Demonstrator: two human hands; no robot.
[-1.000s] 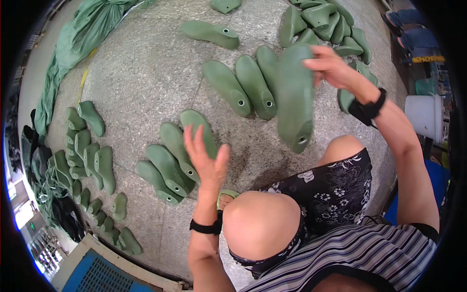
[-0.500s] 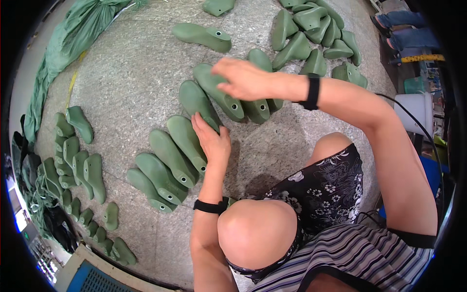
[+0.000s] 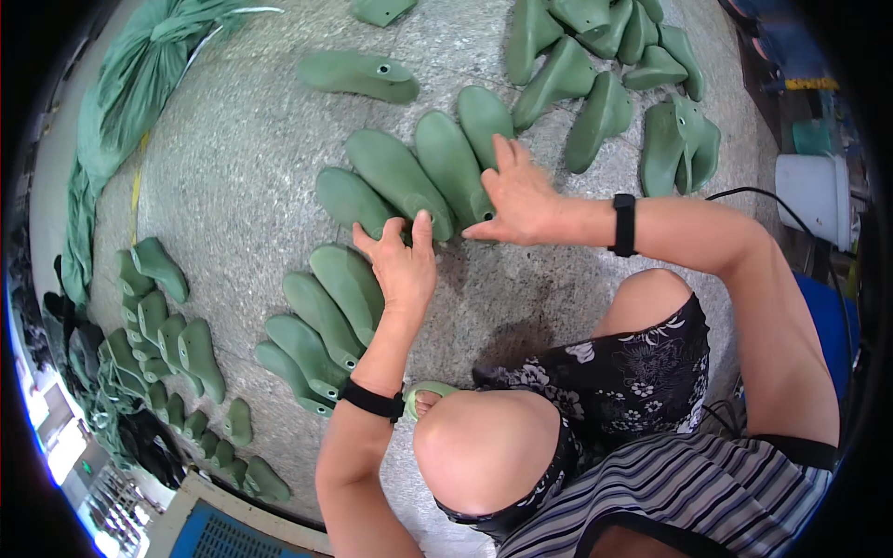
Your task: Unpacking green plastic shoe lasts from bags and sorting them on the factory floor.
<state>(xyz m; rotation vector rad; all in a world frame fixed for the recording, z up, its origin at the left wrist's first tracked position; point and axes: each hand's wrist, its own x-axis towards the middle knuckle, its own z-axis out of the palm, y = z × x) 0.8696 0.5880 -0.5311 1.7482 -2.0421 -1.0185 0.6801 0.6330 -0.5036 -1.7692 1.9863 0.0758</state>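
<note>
Several green shoe lasts lie side by side on the speckled stone floor in front of me. My left hand [image 3: 402, 265] has its fingers spread over the heel of the leftmost last [image 3: 352, 197] in the middle group, its fingertips also near the heel of a larger last [image 3: 395, 169] beside it. At the group's other end, my right hand [image 3: 523, 197] touches the heel of the rightmost last [image 3: 484, 119], largely hiding it. The right thumb stretches to the heel of the neighbouring last [image 3: 448, 158]. Below, another row of lasts [image 3: 321, 307] lies partly behind my left forearm.
A single last [image 3: 358, 76] lies beyond the group. More lasts are heaped at the far right [image 3: 558, 79] and lined up at the left [image 3: 200, 358]. A green sack [image 3: 130, 112] stands far left, a white bucket [image 3: 807, 191] at the right, a blue-topped crate [image 3: 223, 532] near left.
My right hand has come down from above the lasts to the group's right end. The last under my left hand now lies against that group, farther from the lower row. The view has shifted slightly.
</note>
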